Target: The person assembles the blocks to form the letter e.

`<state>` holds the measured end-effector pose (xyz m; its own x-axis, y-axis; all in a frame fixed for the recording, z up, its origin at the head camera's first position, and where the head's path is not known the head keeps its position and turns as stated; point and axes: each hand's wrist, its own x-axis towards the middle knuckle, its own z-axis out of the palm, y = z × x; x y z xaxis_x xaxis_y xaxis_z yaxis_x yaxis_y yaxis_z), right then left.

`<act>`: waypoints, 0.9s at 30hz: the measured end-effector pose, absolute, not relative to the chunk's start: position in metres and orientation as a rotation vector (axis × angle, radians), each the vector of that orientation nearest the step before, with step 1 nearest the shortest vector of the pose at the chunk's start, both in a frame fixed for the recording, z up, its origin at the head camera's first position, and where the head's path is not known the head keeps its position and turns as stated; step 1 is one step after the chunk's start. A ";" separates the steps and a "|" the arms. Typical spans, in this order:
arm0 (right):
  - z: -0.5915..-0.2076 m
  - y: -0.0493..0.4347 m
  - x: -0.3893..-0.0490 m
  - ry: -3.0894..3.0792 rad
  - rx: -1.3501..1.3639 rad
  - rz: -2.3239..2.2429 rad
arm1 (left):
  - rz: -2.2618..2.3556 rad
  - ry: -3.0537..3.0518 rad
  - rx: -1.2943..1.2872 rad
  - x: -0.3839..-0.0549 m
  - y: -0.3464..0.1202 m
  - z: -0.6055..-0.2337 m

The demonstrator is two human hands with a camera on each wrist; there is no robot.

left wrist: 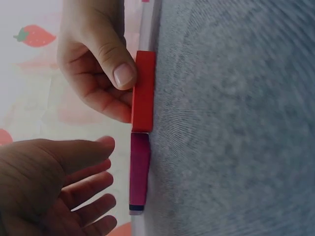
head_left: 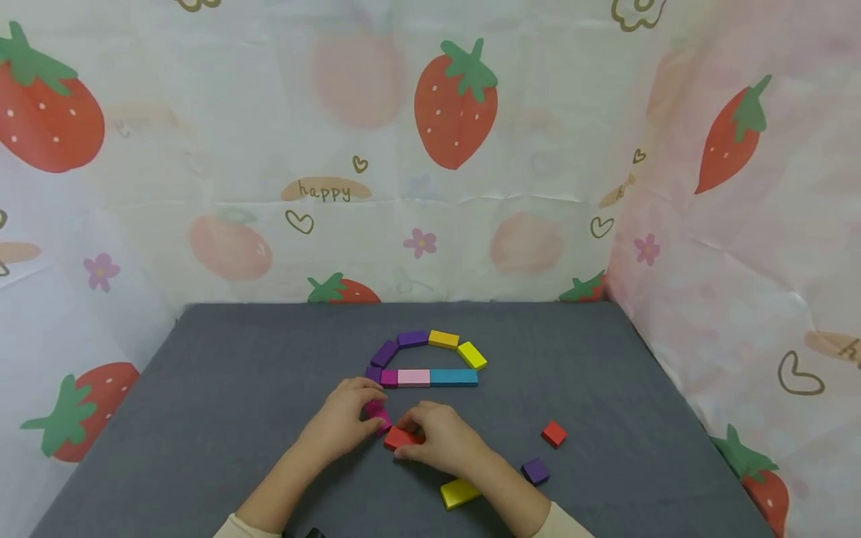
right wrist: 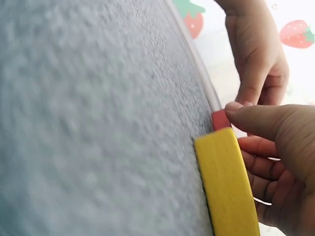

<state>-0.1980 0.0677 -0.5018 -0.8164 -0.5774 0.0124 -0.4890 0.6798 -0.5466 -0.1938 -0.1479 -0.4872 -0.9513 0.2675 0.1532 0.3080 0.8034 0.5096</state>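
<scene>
A red block (head_left: 395, 438) lies on the grey cloth, and my right hand (head_left: 444, 439) pinches it between thumb and fingers. Its lower end meets a magenta block (left wrist: 140, 169) in the left wrist view. My left hand (head_left: 341, 420) is beside that magenta block, its fingers loosely extended; the left wrist view shows a small gap between thumb tip and block. Just beyond the left fingertips runs a straight row of a small magenta block (head_left: 389, 379), a pink block (head_left: 413, 378) and a blue block (head_left: 454, 378).
Above the row curve purple blocks (head_left: 412, 339), an orange-yellow block (head_left: 444, 340) and a yellow block (head_left: 472, 356). Another yellow block (head_left: 460, 494) lies partly under the right forearm. A purple block (head_left: 535, 471) and a small red block (head_left: 554, 434) lie to the right.
</scene>
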 end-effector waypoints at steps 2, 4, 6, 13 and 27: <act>-0.501 0.069 -0.199 2.719 -0.885 -0.836 | -0.846 -2.922 -0.506 -0.192 -0.148 -0.486; -0.500 0.070 -0.200 2.709 -0.891 -0.845 | -0.844 -2.915 -0.564 -0.191 -0.148 -0.485; -0.498 0.072 -0.201 2.709 -0.902 -0.838 | -0.836 -2.906 -0.625 -0.190 -0.149 -0.484; -0.488 0.082 -0.206 2.708 -0.903 -0.794 | -0.838 -2.955 -0.778 -0.191 -0.151 -0.483; -0.470 0.112 -0.210 2.703 -1.063 -0.672 | -0.812 -3.022 -0.986 -0.195 -0.150 -0.490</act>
<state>-0.2100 0.1125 -0.4703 -0.7344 -0.6786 0.0147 -0.6065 0.6463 -0.4631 -0.1946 -0.1502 -0.4905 -0.8105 0.5854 0.0198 0.5164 0.6983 0.4957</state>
